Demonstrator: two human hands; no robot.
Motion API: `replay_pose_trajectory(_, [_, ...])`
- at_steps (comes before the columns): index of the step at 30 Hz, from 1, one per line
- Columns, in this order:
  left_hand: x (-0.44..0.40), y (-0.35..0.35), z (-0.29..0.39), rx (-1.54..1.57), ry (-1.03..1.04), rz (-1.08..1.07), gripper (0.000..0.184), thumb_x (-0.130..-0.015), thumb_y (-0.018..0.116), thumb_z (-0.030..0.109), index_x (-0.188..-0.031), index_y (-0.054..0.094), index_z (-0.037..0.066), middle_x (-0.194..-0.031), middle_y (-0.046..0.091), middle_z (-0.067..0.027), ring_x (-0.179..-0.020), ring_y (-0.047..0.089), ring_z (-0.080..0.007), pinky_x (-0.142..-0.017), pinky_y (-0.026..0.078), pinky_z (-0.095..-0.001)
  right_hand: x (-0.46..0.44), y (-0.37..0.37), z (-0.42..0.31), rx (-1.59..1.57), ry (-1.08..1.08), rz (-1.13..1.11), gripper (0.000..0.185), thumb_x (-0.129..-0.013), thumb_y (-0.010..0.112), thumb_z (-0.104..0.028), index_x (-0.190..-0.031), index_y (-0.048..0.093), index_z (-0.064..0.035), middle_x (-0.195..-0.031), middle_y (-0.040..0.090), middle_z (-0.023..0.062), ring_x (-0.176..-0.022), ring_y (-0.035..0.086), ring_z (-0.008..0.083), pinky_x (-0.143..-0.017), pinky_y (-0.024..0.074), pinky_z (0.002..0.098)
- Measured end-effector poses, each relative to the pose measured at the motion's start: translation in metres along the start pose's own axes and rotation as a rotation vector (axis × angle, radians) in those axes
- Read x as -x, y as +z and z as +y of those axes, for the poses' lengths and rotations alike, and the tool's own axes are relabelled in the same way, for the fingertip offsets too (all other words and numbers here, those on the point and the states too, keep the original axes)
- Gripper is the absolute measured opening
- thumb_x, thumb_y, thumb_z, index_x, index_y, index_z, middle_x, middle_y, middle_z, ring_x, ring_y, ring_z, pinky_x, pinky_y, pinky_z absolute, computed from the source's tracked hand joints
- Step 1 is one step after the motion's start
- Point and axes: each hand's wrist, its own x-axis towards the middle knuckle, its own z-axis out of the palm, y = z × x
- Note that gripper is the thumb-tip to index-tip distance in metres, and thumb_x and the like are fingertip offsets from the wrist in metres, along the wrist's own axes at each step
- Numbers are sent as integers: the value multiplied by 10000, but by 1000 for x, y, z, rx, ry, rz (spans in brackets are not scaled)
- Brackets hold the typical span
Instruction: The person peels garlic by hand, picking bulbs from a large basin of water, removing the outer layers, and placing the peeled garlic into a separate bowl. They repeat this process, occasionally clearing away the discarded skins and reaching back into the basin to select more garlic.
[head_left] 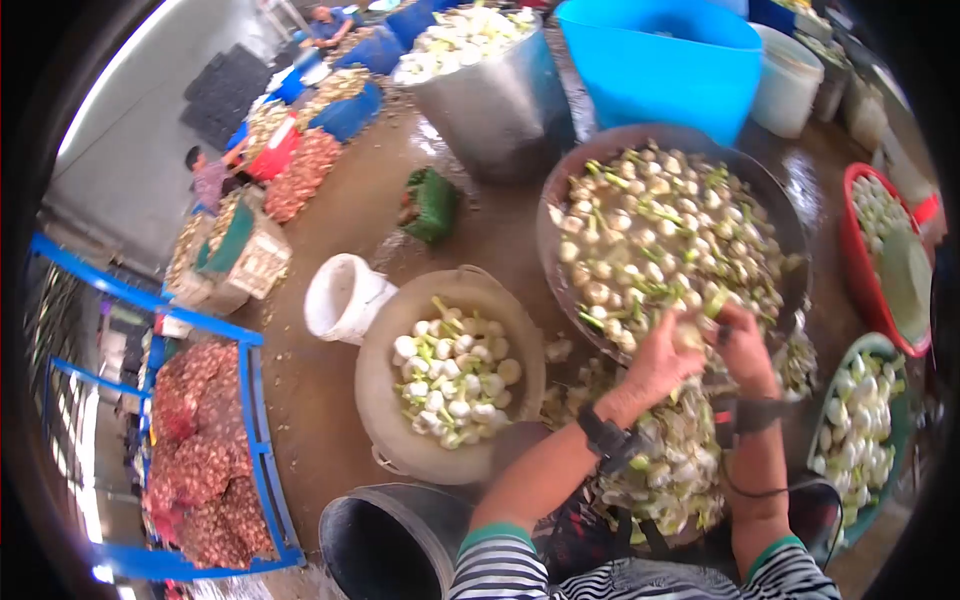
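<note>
My left hand is closed on a pale onion with a green top, above the near rim of a wide dark pan. Close beside it, my right hand has its fingers curled at the onion's green end; whether a small tool is in it I cannot make out. The dark pan holds many unpeeled onions with green stems in murky water. Below my forearms lies a heap of peelings and cut stems. To the left, a grey-brown basin holds clean white onions.
A white bucket and a dark, open-mouthed bucket stand left. A green tub and red tub hold onions at right. Behind are a large blue tub and a metal drum. Two people sit far left.
</note>
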Motion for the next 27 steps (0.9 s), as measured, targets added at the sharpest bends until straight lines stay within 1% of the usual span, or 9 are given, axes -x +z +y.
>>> replay_pose_trajectory(1, [6,0,3,19,109,43,554,-737,648,52,-1252,446,26,-803,604,-15,-682,570,-96,-608,481,-243,7,14,-13,123,-23,89,361,-757,493,-28,-1101,592,19,-1041,620,62,-951,561,144,-864,437,301])
replay_pose_trajectory(4, [10,1,-1,-441,507,350,450,-723,690,56,-1137,516,31,-947,623,-136,-792,622,-183,-688,510,-313,18,36,-14,108,-103,276,294,-828,509,-73,-1089,566,49,-962,609,59,-878,531,122,-743,440,267])
replay_pose_trajectory(5, [15,1,3,-477,530,343,556,-663,719,74,-1167,495,7,-1049,558,-235,-977,547,-359,-784,469,-401,22,49,-34,-18,-21,317,249,-829,517,-70,-1037,580,51,-926,595,46,-838,521,123,-720,438,273])
replay_pose_trajectory(8, [16,1,12,-296,565,337,487,-638,771,89,-1076,574,10,-926,620,-175,-807,617,-325,-701,507,-356,27,70,-37,219,-142,477,262,-786,432,-18,-975,602,46,-877,587,52,-805,498,125,-695,437,280])
replay_pose_trajectory(11, [29,-4,30,-312,502,326,476,-670,781,151,-1086,596,13,-865,657,-91,-741,605,-150,-676,504,-281,37,68,-42,90,-321,289,468,-698,343,-11,-1100,577,49,-922,615,60,-888,535,134,-789,447,283])
replay_pose_trajectory(15, [24,-17,17,-215,408,194,543,-666,799,162,-1137,582,2,-844,658,-37,-758,569,-60,-703,496,-246,50,52,-50,108,-130,168,301,-897,496,-57,-1178,545,39,-1062,588,52,-967,530,116,-851,442,261])
replay_pose_trajectory(18, [26,-13,14,-348,569,237,548,-673,790,149,-1140,560,-23,-925,660,-109,-813,603,-112,-737,502,-264,53,59,-54,-223,-69,339,293,-843,575,-89,-1116,584,16,-865,607,3,-745,542,79,-660,445,215])
replay_pose_trajectory(22, [30,3,12,-575,756,357,553,-642,797,147,-1105,557,-39,-1007,618,-180,-902,620,-286,-800,499,-324,55,49,-51,108,-103,233,193,-848,572,-57,-1017,626,19,-907,631,18,-825,548,81,-743,450,240])
replay_pose_trajectory(27, [36,-8,23,-341,563,124,561,-645,812,151,-1109,558,-38,-1009,627,-135,-900,614,-192,-789,496,-295,59,39,-57,61,-119,141,179,-801,566,-89,-902,653,29,-786,616,4,-727,529,67,-666,429,219])
